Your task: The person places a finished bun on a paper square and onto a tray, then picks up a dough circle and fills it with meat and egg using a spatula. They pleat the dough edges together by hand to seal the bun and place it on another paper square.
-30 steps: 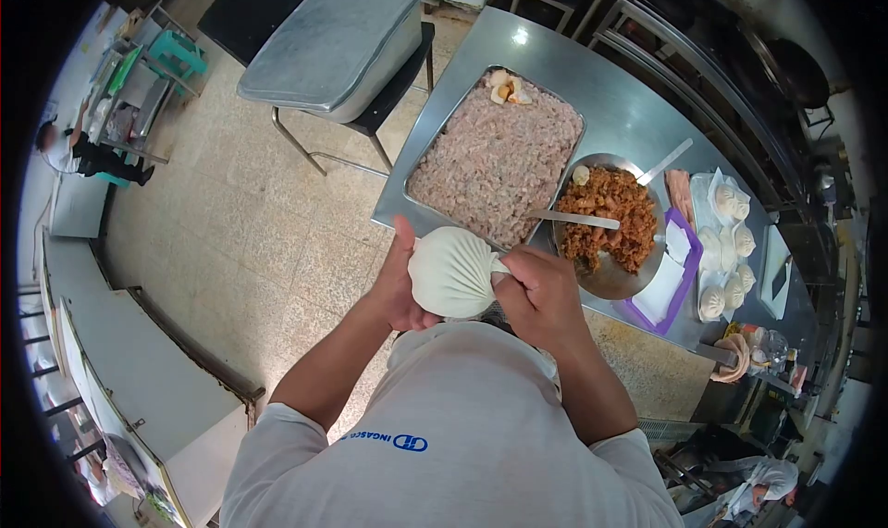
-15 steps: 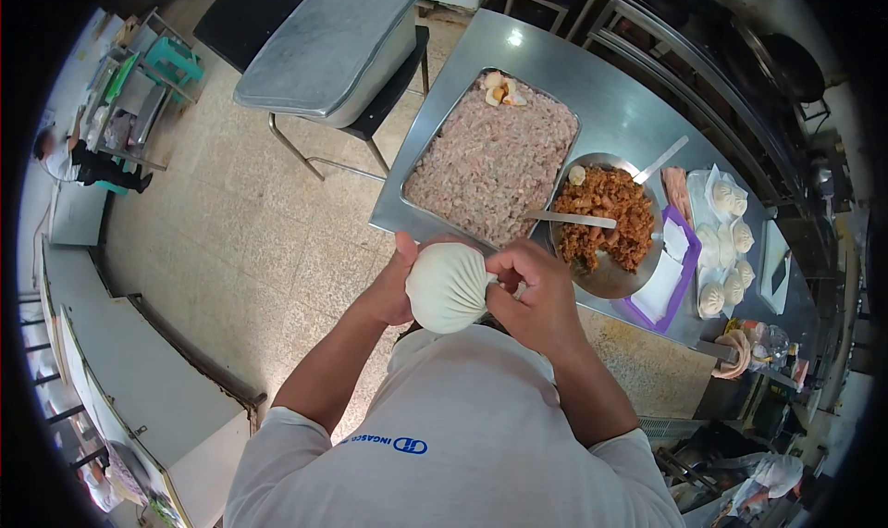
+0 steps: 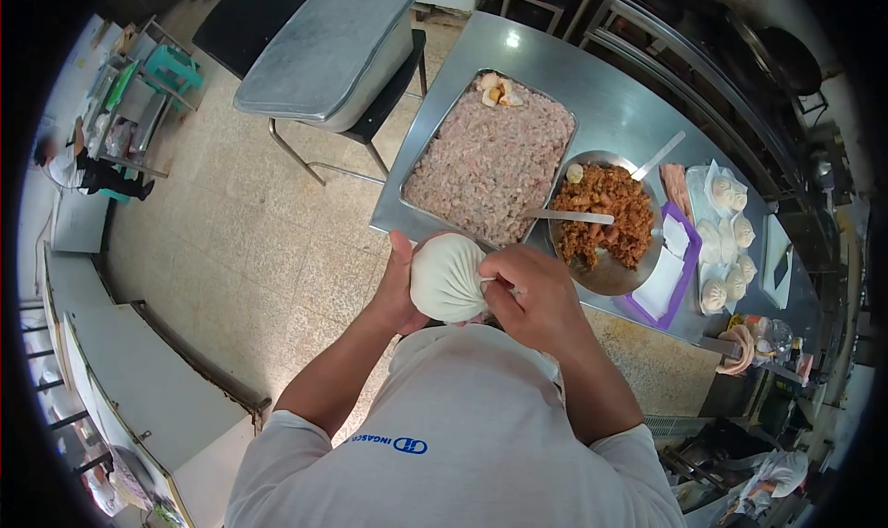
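Observation:
A round white dough bun (image 3: pixel 444 278) with pleats running to its right side is held in front of the chest. My left hand (image 3: pixel 398 287) cups it from the left and below, thumb raised. My right hand (image 3: pixel 532 292) pinches the gathered dough tip at the bun's right edge. Just beyond my hands, a metal tray (image 3: pixel 404 193) holds pinkish minced filling (image 3: pixel 490 158) with egg pieces at its far end. To its right, a round metal bowl (image 3: pixel 618 285) holds reddish-brown filling (image 3: pixel 601 213), with a flat metal spatula (image 3: pixel 578 217) lying across its left rim.
Pleated buns (image 3: pixel 731 232) sit on paper at the right of the steel table (image 3: pixel 610 84), past a purple tray (image 3: pixel 680 292). A lidded grey tub (image 3: pixel 328 47) rests on a chair. One person (image 3: pixel 69 169) is at far left, another (image 3: pixel 777 477) at lower right.
The bun has shifted slightly upward, and its gathered tip looks smaller between my right fingers. My right hand has turned a little, with its fingers closer over the tip.

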{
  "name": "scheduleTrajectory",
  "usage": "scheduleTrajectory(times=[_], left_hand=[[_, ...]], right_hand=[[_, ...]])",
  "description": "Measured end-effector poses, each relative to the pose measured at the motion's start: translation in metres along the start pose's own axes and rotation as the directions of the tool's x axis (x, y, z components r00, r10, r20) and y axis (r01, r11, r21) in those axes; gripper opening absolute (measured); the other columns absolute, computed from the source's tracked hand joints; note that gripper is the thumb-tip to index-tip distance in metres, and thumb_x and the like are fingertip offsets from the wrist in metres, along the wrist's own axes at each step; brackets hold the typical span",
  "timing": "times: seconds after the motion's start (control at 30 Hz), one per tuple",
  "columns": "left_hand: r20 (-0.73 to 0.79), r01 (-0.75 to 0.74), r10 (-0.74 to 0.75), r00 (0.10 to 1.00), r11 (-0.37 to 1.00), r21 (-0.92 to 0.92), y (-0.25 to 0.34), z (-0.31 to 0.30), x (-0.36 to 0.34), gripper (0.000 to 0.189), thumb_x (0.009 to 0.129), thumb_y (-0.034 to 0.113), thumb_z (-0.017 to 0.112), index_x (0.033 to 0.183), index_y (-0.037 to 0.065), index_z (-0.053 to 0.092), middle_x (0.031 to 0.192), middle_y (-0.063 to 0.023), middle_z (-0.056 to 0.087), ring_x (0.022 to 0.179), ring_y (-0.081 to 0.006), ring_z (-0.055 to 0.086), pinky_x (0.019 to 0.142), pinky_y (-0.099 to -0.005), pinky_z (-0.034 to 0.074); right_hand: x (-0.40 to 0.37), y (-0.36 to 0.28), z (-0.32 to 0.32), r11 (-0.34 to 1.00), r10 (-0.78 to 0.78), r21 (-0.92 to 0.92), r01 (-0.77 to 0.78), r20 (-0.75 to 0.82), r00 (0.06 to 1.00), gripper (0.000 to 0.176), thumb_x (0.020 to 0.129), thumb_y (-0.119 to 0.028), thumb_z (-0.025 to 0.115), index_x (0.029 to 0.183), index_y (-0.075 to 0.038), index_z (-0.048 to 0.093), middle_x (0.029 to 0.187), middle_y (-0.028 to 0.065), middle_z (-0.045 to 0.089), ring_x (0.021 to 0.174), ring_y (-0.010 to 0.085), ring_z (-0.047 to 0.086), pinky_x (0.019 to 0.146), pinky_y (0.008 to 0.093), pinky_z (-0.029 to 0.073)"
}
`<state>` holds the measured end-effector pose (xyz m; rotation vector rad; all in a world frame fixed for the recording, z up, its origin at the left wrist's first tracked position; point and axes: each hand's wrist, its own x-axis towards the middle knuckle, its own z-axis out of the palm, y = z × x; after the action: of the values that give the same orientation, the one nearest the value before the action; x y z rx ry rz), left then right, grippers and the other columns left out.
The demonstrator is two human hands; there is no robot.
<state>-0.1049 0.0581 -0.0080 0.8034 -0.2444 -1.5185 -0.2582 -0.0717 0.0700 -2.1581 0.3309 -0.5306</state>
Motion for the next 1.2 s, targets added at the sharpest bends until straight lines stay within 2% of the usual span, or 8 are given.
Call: scheduleTrajectory(times=[0.23, 0.6, 0.67, 0.77, 0.87, 1.0, 1.03, 1.2], left_hand=[[-0.121, -0.239, 0.216, 0.969, 0.946, -0.22, -0.003, 0.011, -0.006, 0.115, 0.074, 0.097, 0.025, 0.137, 0.005, 0.047, 0.122, -0.0158, 0.061, 0.111, -0.0313, 0.063, 0.092, -0.0486, 0.055], [0.018, -0.093, 0.11, 0.994, 0.905, -0.414, 0.014, -0.01, -0.015, 0.11, 0.078, 0.094, 0.026, 0.136, 0.005, 0.052, 0.127, -0.0152, 0.061, 0.117, -0.0309, 0.062, 0.1, -0.048, 0.051], [0.07, -0.042, 0.081, 0.994, 0.895, -0.443, 0.017, -0.012, -0.017, 0.108, 0.079, 0.094, 0.026, 0.137, 0.005, 0.052, 0.128, -0.0149, 0.061, 0.118, -0.0309, 0.061, 0.1, -0.0482, 0.05], [0.049, -0.003, 0.025, 0.999, 0.914, -0.406, 0.021, -0.011, -0.017, 0.105, 0.081, 0.092, 0.026, 0.138, 0.008, 0.052, 0.129, -0.0145, 0.061, 0.12, -0.0309, 0.06, 0.102, -0.0486, 0.049], [-0.174, -0.1, 0.032, 0.984, 0.913, -0.395, 0.023, -0.006, -0.013, 0.101, 0.083, 0.09, 0.026, 0.139, 0.01, 0.051, 0.131, -0.0159, 0.06, 0.122, -0.0324, 0.059, 0.103, -0.0488, 0.048], [0.072, 0.021, 0.025, 0.997, 0.815, -0.579, 0.022, -0.01, -0.013, 0.097, 0.085, 0.088, 0.026, 0.139, 0.012, 0.053, 0.132, -0.0194, 0.059, 0.125, -0.0353, 0.057, 0.104, -0.0513, 0.047], [0.207, 0.063, 0.083, 0.975, 0.787, -0.613, 0.021, -0.009, -0.014, 0.096, 0.086, 0.088, 0.026, 0.139, 0.012, 0.053, 0.132, -0.0205, 0.06, 0.125, -0.036, 0.057, 0.104, -0.0522, 0.047], [0.285, 0.07, 0.122, 0.951, 0.811, -0.581, 0.014, 0.011, -0.01, 0.095, 0.087, 0.087, 0.027, 0.138, 0.011, 0.054, 0.13, -0.0186, 0.062, 0.121, -0.0351, 0.06, 0.103, -0.053, 0.049]], right_hand=[[0.006, -0.028, 0.014, 1.0, 0.018, 0.024, -0.016, -0.068, 0.998, 0.017, 0.079, -0.001, 0.067, 0.094, -0.001, 0.059, 0.08, 0.014, 0.061, 0.074, 0.0331, 0.061, 0.066, 0.0426, 0.048], [0.025, -0.032, 0.036, 0.99, -0.138, -0.048, 0.135, -0.076, 0.987, 0.022, 0.071, 0.003, 0.064, 0.091, -0.003, 0.058, 0.079, 0.0132, 0.056, 0.074, 0.0326, 0.058, 0.065, 0.0432, 0.048], [0.03, -0.04, 0.032, 0.983, -0.122, -0.136, 0.127, 0.046, 0.991, 0.021, 0.072, 0.003, 0.064, 0.091, -0.003, 0.057, 0.078, 0.0132, 0.057, 0.074, 0.0326, 0.058, 0.065, 0.044, 0.048], [0.031, -0.033, 0.037, 0.984, -0.085, -0.148, 0.095, 0.072, 0.994, 0.021, 0.074, 0.002, 0.063, 0.094, -0.003, 0.059, 0.079, 0.013, 0.058, 0.073, 0.0329, 0.059, 0.065, 0.0439, 0.049], [0.022, -0.025, 0.048, 0.98, 0.033, -0.193, -0.043, -0.057, 0.998, 0.022, 0.078, 0.001, 0.065, 0.1, -0.003, 0.062, 0.081, 0.0128, 0.06, 0.072, 0.0325, 0.06, 0.066, 0.042, 0.05], [0.021, -0.051, 0.03, 0.987, 0.162, 0.019, -0.162, -0.004, 0.987, 0.025, 0.08, 0.0, 0.068, 0.104, -0.002, 0.064, 0.082, 0.0123, 0.061, 0.071, 0.0317, 0.061, 0.067, 0.0405, 0.051], [0.017, -0.051, 0.025, 0.996, 0.092, -0.003, -0.092, -0.065, 0.994, 0.026, 0.08, -0.001, 0.07, 0.105, -0.001, 0.064, 0.082, 0.0122, 0.061, 0.072, 0.0313, 0.062, 0.068, 0.0402, 0.052], [0.003, -0.048, 0.014, 0.982, -0.127, -0.151, 0.111, -0.1, 0.987, 0.031, 0.076, -0.002, 0.075, 0.105, 0.0, 0.065, 0.087, 0.0128, 0.061, 0.078, 0.0317, 0.062, 0.071, 0.0404, 0.052]])
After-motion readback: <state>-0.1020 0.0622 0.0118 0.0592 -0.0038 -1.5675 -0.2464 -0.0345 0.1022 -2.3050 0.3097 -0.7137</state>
